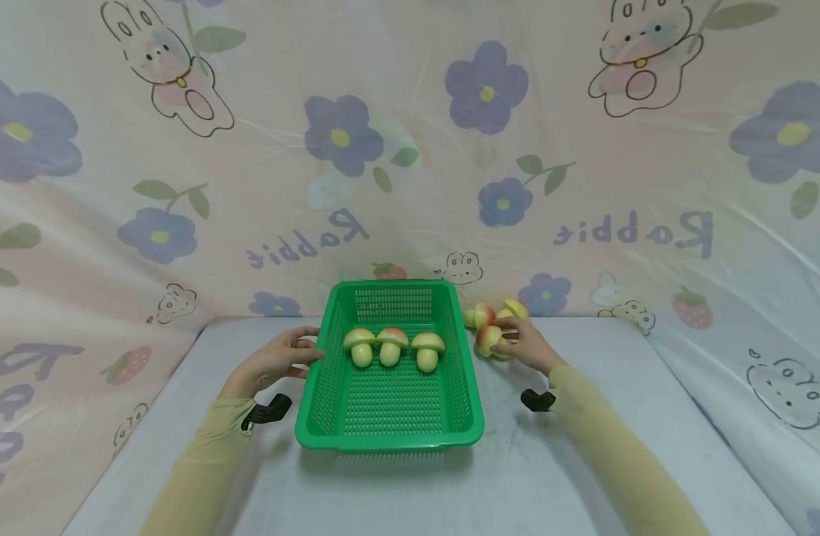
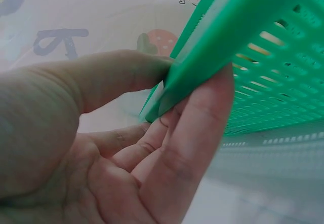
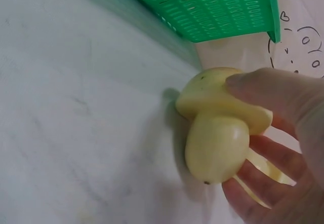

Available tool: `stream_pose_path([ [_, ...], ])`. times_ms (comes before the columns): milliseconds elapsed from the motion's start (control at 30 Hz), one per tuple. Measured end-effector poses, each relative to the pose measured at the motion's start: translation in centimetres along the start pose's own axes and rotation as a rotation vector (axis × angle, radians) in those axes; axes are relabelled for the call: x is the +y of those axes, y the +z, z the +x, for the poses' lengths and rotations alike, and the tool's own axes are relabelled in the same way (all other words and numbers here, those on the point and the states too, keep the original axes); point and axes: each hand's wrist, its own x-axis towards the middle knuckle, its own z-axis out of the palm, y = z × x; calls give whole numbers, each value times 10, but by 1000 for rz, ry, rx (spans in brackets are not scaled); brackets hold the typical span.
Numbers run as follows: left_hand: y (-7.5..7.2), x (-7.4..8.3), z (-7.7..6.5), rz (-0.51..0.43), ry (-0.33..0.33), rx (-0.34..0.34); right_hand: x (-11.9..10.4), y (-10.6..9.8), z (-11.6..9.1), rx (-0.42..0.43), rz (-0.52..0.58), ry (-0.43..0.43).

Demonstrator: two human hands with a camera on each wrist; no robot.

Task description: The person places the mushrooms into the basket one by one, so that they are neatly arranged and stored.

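Observation:
A green plastic basket (image 1: 389, 441) with perforated walls stands in the middle. Three toy mushrooms with yellow stems lie in a row inside it: a left one (image 1: 361, 355), a middle one (image 1: 389, 354) and a right one (image 1: 427, 359). My left hand (image 1: 275, 362) pinches the basket's left rim between thumb and fingers, as the left wrist view shows up close. Just right of the basket, my right hand (image 1: 525, 347) grips another toy mushroom (image 3: 217, 143), thumb on its cap and fingers behind. That mushroom appears to be touching the table or just over it.
More toy mushrooms (image 1: 480, 316) lie beyond my right hand, close to the back curtain (image 1: 410, 171). A pale cloth covers the table (image 1: 410, 499). Black devices (image 1: 270, 409) are worn at both wrists.

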Motion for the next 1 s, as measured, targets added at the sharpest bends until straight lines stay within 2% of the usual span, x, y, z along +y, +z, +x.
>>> stream_pose_path([
  [200,0,-1,-1,-5,-8,13,0,2,0,11,-13,-1],
  [567,0,1,1,-14,4,-9,0,5,0,39,-78,10],
  [1000,-1,0,-2,-15,-3,-6,0,10,2,50,-81,25],
])
